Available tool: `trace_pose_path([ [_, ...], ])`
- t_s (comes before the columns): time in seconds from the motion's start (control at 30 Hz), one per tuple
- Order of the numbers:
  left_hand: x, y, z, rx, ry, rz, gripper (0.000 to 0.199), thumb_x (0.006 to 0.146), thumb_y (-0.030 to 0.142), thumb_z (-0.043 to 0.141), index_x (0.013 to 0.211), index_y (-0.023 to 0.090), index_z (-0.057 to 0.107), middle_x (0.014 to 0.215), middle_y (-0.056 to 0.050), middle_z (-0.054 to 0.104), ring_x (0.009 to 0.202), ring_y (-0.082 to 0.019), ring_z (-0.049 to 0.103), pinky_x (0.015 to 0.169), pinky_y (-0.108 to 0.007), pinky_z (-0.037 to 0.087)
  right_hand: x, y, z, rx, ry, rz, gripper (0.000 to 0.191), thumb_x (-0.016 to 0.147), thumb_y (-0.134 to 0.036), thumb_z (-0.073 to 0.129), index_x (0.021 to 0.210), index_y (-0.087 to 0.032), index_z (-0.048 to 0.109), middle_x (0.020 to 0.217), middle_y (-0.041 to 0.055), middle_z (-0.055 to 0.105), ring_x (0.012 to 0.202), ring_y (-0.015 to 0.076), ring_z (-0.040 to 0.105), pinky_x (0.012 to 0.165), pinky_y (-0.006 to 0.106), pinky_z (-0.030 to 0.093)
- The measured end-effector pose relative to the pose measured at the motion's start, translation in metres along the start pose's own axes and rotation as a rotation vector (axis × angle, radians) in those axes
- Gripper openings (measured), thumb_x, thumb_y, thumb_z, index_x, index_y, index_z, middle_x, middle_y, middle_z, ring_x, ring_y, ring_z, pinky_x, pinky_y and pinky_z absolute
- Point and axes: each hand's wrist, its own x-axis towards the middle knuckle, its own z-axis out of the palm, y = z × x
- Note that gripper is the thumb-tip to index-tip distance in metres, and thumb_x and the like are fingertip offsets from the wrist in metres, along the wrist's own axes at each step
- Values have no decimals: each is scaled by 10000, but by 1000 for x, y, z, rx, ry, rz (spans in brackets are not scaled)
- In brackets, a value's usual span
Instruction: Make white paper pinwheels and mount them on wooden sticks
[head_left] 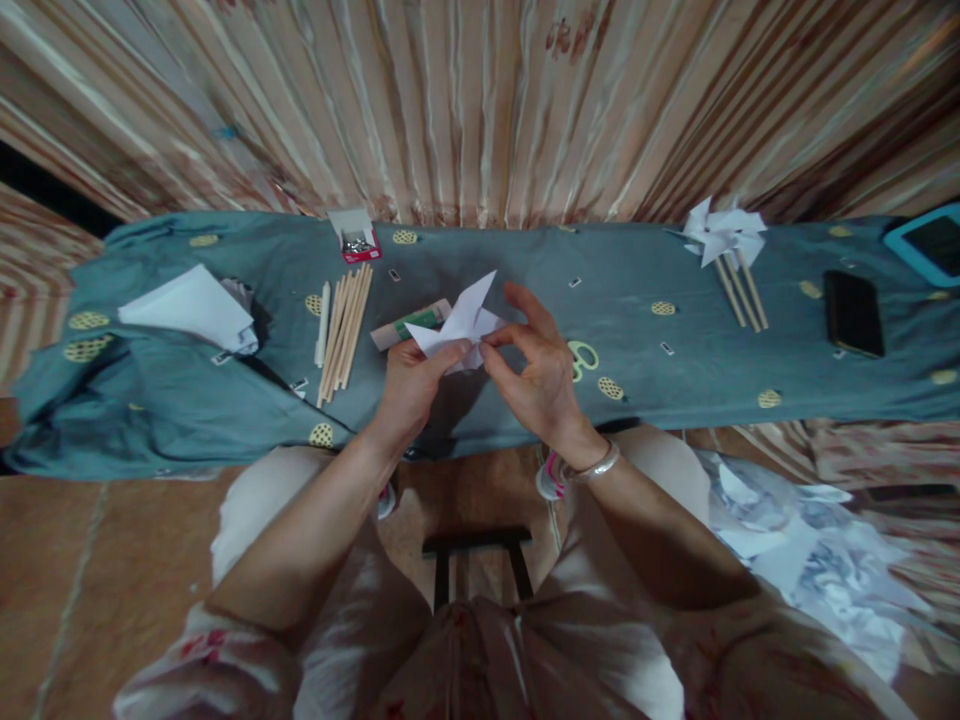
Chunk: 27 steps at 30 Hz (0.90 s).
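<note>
My left hand [412, 385] pinches a white folded paper pinwheel [466, 318] over the middle of the cloth, thumb on top. At the pinwheel's right side, the thumb and index finger of my right hand [534, 365] press together near its centre. Whatever sits between those fingertips is too small to make out; the other fingers are raised and apart. Partly behind the pinwheel lies a green-and-white tube [397, 328]. Green-handled scissors [583, 360] show beside my right hand, half covered by it.
Left of my hands lie several wooden sticks [349, 325], a white stick [322, 325] and white paper sheets [191, 310]. An opened small box [358, 243] holds metal pieces. Rightward are finished pinwheels [724, 235] on sticks, a phone [853, 312] and a blue-framed device [930, 245]. A plastic bag [810, 550] holds paper.
</note>
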Motion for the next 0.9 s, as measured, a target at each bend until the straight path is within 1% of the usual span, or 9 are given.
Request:
trace_pose_path([
  [0.23, 0, 1, -1, 50, -19, 33, 178, 571, 256, 864, 699, 186, 762, 716, 6, 732, 689, -146, 648, 694, -258, 524, 1, -2, 3, 5, 11, 9, 88, 868, -261, 633, 787, -240, 662, 1401, 52, 608, 1297, 238, 581, 1106, 441, 476],
  [0.37, 0, 2, -1, 61, -25, 36, 173, 574, 256, 866, 686, 186, 755, 702, 9, 727, 677, -145, 645, 690, -261, 519, 1, -3, 4, 7, 9, 25, 117, 875, -294, 630, 789, -221, 659, 1389, 81, 616, 1299, 238, 580, 1108, 437, 471],
  [0.6, 2, 1, -1, 70, 27, 47, 217, 539, 282, 881, 689, 182, 761, 702, 3, 741, 653, -150, 652, 668, -275, 525, 2, -6, 3, 48, -23, 90, 61, 845, -258, 648, 788, -237, 650, 1399, 63, 610, 1316, 231, 567, 1121, 425, 467],
  [0.77, 2, 0, -1, 62, 34, 57, 222, 533, 283, 891, 688, 182, 770, 699, 3, 746, 641, -141, 645, 656, -259, 521, 2, -5, 5, 49, -7, 92, 83, 860, -264, 632, 787, -227, 646, 1394, 78, 611, 1324, 230, 561, 1122, 423, 460],
  [0.9, 2, 0, -1, 75, 53, 32, 242, 525, 298, 901, 686, 177, 767, 713, -8, 747, 643, -145, 647, 662, -267, 517, 1, -4, 7, 46, -21, 95, 65, 859, -270, 647, 804, -235, 647, 1383, 59, 618, 1311, 227, 570, 1110, 415, 470],
])
